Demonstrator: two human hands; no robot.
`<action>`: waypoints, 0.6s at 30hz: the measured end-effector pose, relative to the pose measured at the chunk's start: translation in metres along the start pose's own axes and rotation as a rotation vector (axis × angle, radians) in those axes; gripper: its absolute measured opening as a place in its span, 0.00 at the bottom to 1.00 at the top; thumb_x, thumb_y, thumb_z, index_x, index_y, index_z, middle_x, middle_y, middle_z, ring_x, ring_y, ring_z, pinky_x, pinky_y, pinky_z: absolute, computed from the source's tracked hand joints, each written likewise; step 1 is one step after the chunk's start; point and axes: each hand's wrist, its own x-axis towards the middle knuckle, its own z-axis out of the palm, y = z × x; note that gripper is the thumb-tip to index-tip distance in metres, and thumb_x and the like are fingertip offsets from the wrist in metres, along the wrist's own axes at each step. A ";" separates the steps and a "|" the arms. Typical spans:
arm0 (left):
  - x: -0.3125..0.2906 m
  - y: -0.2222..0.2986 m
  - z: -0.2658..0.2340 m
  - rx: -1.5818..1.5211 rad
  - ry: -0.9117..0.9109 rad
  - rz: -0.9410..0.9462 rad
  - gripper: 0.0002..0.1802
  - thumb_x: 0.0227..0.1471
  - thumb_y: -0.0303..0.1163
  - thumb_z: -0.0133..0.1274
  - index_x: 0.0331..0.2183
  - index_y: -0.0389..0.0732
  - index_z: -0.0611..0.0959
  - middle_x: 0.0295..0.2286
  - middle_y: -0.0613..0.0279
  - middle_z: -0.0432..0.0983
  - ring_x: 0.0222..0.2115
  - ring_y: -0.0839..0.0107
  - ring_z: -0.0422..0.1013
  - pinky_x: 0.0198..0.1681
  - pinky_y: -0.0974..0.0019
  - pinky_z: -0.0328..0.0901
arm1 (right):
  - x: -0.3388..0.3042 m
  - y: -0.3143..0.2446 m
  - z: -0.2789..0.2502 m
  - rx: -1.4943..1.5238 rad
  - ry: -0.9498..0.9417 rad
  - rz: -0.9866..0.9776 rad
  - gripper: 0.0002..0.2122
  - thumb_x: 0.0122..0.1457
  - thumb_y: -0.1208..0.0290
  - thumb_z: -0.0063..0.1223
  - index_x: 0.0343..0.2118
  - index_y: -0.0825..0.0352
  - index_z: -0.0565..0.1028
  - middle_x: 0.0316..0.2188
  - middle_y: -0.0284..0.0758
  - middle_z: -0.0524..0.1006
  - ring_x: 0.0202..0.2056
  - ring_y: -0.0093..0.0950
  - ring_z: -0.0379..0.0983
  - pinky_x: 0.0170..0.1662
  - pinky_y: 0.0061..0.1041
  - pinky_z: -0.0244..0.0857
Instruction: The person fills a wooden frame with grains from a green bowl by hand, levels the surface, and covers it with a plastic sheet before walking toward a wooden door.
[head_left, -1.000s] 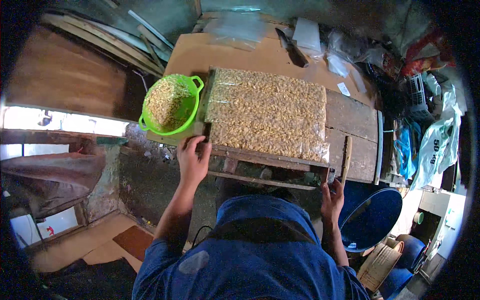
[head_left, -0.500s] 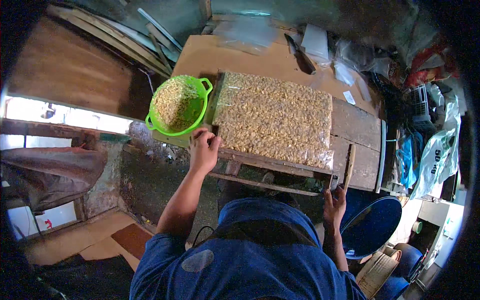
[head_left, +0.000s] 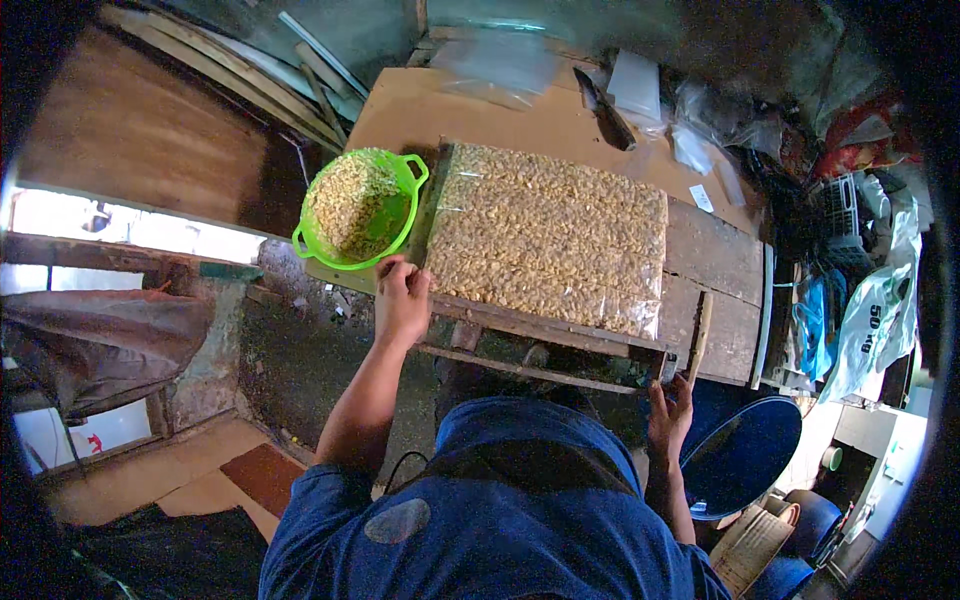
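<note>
A wide, flat slab of pale beans (head_left: 545, 240) under clear plastic lies on a wooden board on the table. My left hand (head_left: 403, 305) is at its near left corner, fingers curled in; what they grip, if anything, is hidden. Just beyond that hand stands a green colander (head_left: 408, 215) holding loose pale beans (head_left: 350, 205). My right hand (head_left: 670, 415) is low at the board's near right corner. Its fingers are bent together by the lower end of a wooden stick (head_left: 702, 335); whether they hold the stick or the board's corner cannot be made out.
A large knife (head_left: 603, 108) lies at the back of the table, near clear plastic sheets (head_left: 495, 68) and a white stack (head_left: 634, 85). Below the right edge sits a dark blue tub (head_left: 745, 460). Bags and a grey crate (head_left: 842, 220) crowd the right side.
Both hands stay nearly where they were; the left has shifted very slightly left. The slab's near right plastic edge looks flatter. The colander and stick keep their places.
</note>
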 end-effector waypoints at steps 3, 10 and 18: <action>-0.003 0.010 -0.009 -0.146 -0.027 -0.148 0.14 0.56 0.38 0.57 0.32 0.36 0.76 0.40 0.48 0.71 0.47 0.50 0.65 0.48 0.51 0.62 | 0.001 0.006 -0.001 0.009 -0.006 -0.038 0.18 0.58 0.75 0.61 0.50 0.72 0.69 0.39 0.35 0.78 0.40 0.23 0.74 0.46 0.23 0.67; -0.050 0.009 -0.024 0.050 0.024 0.038 0.24 0.58 0.43 0.55 0.49 0.38 0.70 0.46 0.47 0.67 0.48 0.48 0.62 0.53 0.49 0.58 | 0.000 -0.020 -0.002 -0.467 0.109 -0.116 0.18 0.55 0.65 0.66 0.40 0.74 0.75 0.30 0.41 0.79 0.31 0.24 0.73 0.38 0.27 0.69; -0.107 -0.012 -0.012 -0.313 -0.110 -0.181 0.26 0.57 0.33 0.56 0.53 0.34 0.67 0.41 0.52 0.71 0.42 0.66 0.68 0.40 0.66 0.67 | -0.010 -0.003 -0.028 -0.552 0.039 -0.158 0.19 0.53 0.65 0.65 0.42 0.73 0.74 0.30 0.45 0.78 0.29 0.37 0.76 0.35 0.32 0.70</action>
